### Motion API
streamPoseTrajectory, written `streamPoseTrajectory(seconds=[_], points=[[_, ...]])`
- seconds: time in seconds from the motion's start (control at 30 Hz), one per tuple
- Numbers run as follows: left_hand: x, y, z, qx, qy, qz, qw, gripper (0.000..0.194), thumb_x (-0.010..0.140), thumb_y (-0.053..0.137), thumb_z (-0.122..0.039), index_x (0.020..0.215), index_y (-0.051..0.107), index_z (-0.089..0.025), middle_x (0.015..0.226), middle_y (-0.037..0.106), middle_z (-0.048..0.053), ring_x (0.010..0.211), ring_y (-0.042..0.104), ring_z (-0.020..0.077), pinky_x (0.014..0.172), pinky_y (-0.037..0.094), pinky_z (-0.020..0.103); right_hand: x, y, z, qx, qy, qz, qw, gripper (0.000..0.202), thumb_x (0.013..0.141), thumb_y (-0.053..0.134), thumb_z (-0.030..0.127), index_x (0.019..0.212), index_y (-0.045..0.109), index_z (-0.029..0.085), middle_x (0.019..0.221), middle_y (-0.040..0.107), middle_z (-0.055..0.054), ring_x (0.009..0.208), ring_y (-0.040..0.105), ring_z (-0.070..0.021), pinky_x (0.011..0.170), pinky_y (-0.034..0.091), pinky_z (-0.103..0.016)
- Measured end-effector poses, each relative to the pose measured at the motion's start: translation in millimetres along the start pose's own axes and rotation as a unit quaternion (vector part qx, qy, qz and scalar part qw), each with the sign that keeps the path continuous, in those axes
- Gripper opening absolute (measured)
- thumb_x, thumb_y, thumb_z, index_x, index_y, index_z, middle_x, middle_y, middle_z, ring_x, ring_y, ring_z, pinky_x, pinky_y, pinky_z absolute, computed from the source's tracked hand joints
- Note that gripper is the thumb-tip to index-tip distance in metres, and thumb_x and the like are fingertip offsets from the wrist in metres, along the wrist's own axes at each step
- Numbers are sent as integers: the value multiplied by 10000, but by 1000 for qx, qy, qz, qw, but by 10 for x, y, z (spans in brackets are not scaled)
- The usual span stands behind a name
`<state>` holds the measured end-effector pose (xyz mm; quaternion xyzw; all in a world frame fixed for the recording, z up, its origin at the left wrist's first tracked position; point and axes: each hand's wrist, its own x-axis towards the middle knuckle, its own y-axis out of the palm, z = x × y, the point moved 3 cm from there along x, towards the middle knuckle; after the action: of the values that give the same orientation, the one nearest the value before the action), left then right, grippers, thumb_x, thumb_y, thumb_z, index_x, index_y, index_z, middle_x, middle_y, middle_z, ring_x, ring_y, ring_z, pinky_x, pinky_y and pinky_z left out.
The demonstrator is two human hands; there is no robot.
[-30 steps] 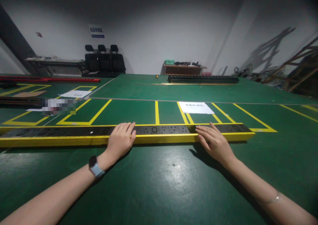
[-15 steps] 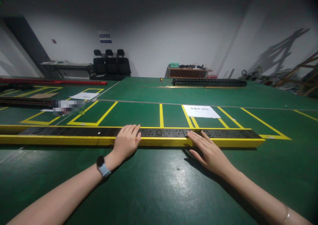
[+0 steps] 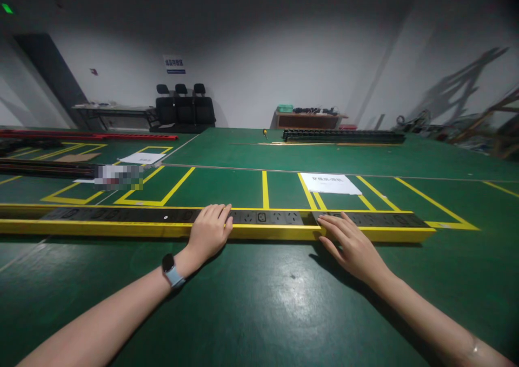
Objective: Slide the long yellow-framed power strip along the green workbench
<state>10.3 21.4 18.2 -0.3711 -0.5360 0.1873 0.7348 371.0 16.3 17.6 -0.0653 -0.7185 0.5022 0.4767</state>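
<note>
left hand (image 3: 208, 232): fingers loosely curled over yellow-edged power strip (image 3: 121, 221) (sockets facing up). right hand (image 3: 348, 242): flat, fingers spread, resting on same strip; nothing gripped.

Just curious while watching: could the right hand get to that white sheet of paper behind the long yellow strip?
Probably yes. The right hand rests on the yellow strip, and only bare green table lies between strip and white paper.

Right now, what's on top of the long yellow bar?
Both hands rest on the yellow bar: the left hand and the right hand. A black socket strip runs along its top. The sockets under the fingers are covered.
</note>
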Motion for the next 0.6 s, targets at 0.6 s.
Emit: streamPoseTrajectory(seconds=[0.6], points=[[8,-18,-26,-9,-15,5,1000,404,959,397,-295,1229,629,-104,1149,675,145,1067,602,271,979,452,440,316,224,549,25,-6,61,998,611,959,481,380,1512,292,201,1466,473,-137,1362,441,-263,1153,339,-555]])
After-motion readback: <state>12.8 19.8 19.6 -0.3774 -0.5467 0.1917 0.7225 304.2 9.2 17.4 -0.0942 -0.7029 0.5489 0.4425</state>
